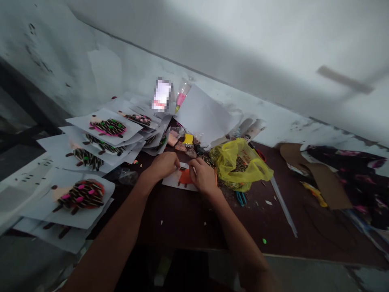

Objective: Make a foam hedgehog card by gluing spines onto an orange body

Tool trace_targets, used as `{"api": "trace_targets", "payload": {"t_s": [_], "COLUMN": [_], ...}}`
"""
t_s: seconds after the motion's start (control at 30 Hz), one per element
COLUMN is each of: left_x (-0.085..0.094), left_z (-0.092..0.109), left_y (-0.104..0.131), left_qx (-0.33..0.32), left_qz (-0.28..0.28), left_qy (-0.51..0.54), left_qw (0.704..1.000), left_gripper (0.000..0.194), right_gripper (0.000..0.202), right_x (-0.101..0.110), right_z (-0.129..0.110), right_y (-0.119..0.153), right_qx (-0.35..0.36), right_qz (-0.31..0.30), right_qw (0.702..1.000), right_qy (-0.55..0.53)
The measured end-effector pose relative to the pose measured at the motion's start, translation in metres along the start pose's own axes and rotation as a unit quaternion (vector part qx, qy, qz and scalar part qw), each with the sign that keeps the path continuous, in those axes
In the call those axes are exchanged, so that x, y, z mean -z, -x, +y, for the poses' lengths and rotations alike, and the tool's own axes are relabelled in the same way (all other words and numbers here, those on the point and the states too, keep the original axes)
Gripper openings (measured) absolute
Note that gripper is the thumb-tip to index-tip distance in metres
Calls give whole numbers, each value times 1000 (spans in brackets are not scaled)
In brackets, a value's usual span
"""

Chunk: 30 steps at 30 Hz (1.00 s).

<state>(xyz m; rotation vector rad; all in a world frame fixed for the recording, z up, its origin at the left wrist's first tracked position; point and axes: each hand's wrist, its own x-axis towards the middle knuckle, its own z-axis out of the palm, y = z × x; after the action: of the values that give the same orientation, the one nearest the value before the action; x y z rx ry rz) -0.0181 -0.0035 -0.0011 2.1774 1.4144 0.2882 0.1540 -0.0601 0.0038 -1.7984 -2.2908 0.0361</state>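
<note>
A white sheet (pixel 170 181) with an orange shape (pixel 184 177) and small dark pieces on it lies on the dark table. At its upper left edge is my left hand (pixel 165 164), its fingers bent together; anything between them is too small to make out. My right hand (pixel 203 174) rests over the right part of the orange shape, fingers curled and pressed together, with its grip hidden. Right beside it sits a yellow mesh bag (pixel 258 172) holding thin brown sticks.
Stacked sheets with hedgehog figures (pixel 82 196) stand at the left. Behind the hands are a yellow packet (pixel 188 140), small clay bags and a lit phone (pixel 162 95). Teal scissors (pixel 241 198), a clear strip (pixel 284 207), a yellow cutter (pixel 315 194) and cardboard (pixel 330 184) lie to the right.
</note>
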Motion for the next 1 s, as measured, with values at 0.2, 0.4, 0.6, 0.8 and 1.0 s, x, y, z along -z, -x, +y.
{"api": "trace_targets", "payload": {"t_s": [0.2, 0.4, 0.6, 0.8, 1.0], "left_x": [-3, -4, -2, -5, -6], "left_z": [-1, 1, 3, 0, -1], "left_y": [-1, 0, 0, 0, -1], "left_qx": [20, 19, 20, 13, 12], "left_qz": [21, 37, 28, 49, 51], "left_qy": [5, 7, 6, 8, 2], "left_qw": [1000, 999, 999, 999, 999], "left_gripper": [30, 38, 39, 35, 32], "right_gripper": [25, 29, 28, 22, 19], "right_x": [6, 6, -1, 0, 2], "right_z": [41, 59, 60, 66, 68], "right_y": [-7, -18, -27, -30, -25], "right_qx": [-121, -155, -146, -125, -137], "right_qz": [62, 33, 6, 27, 104], "right_qw": [991, 987, 988, 991, 984], "right_qy": [13, 26, 55, 36, -39]}}
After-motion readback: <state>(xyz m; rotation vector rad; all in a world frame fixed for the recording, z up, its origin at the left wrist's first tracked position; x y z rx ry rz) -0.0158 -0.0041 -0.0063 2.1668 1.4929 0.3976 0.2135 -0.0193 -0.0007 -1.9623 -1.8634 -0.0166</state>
